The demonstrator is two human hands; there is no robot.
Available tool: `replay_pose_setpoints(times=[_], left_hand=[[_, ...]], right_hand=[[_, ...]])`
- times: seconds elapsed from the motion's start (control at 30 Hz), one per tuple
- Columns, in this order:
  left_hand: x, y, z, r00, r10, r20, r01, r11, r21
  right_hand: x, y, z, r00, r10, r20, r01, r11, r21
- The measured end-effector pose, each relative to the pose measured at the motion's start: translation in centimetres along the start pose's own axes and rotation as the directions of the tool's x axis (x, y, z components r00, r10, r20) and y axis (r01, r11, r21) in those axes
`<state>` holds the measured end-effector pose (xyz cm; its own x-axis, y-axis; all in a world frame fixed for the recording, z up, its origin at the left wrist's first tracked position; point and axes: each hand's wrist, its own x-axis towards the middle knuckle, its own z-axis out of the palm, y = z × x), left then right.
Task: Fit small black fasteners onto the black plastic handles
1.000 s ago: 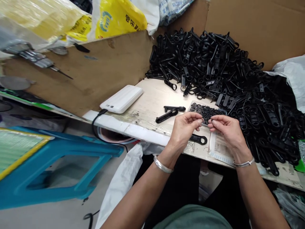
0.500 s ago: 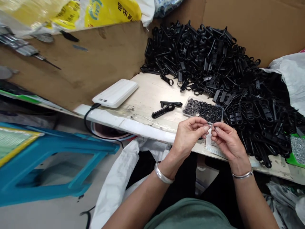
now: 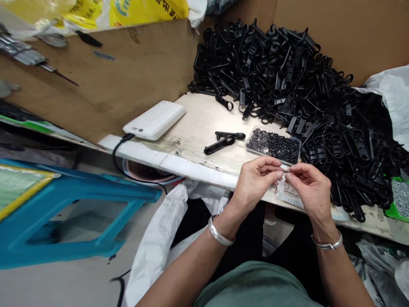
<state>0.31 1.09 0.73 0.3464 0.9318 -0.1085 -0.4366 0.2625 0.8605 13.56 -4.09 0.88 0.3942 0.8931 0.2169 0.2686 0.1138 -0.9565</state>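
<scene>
My left hand (image 3: 258,179) and my right hand (image 3: 309,184) meet fingertip to fingertip above the bench's front edge, both closed in a pinch. A tiny dark piece shows between the fingertips; its kind is too small to make out. Just beyond them stands a clear shallow tray (image 3: 247,148) filled with small black and grey parts. Left of the tray lie two black plastic handle-like pieces with ring ends, one a slim black piece (image 3: 230,135), the other a black piece (image 3: 219,145) set at a slant. A large heap of similar black pieces (image 3: 271,72) rises behind.
A white power bank (image 3: 155,120) with a black cable lies at the left. A screwdriver-like tool (image 3: 28,53) hangs by the cardboard wall (image 3: 137,72). A green tray of small metal parts (image 3: 399,198) is at the right. A blue stool (image 3: 76,213) stands below left.
My hands have come together, closing the small gap between their fingertips. The view has shifted a little, and the tray shows more fully than one second ago.
</scene>
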Motion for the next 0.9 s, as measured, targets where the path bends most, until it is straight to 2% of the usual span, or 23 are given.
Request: replay_pose_setpoints(times=[0.3,0.43,0.57,0.67,0.77,0.9], left_hand=[[-0.1,-0.4,-0.6,1.0,0.021,0.01,-0.021,0.998,0.057],[-0.2,-0.5,-0.9,0.996,0.074,0.052,-0.082,0.984,0.156],[-0.6,-0.6,-1.0,0.989,0.125,0.083,-0.143,0.953,0.269],[-0.9,-0.7,-1.0,0.981,0.174,0.083,-0.193,0.902,0.386],[-1.2,-0.8,-1.1,0.968,0.238,0.082,-0.245,0.812,0.53],[-1.4,-0.7,-1.1,0.947,0.277,0.16,-0.315,0.715,0.625]], right_hand=[[0.0,-0.5,-0.1,0.997,-0.022,0.074,0.031,0.993,-0.116],[0.3,-0.5,-0.7,0.988,-0.004,0.157,0.028,0.988,-0.155],[-0.2,-0.5,-0.9,0.986,-0.002,0.168,0.053,0.952,-0.301],[-0.9,-0.2,-0.8,0.99,-0.036,0.14,0.085,0.928,-0.363],[-1.3,0.1,-0.5,0.988,-0.038,0.148,0.091,0.926,-0.366],[-1.2,0.3,-0.1,0.986,-0.048,0.162,0.104,0.926,-0.363]])
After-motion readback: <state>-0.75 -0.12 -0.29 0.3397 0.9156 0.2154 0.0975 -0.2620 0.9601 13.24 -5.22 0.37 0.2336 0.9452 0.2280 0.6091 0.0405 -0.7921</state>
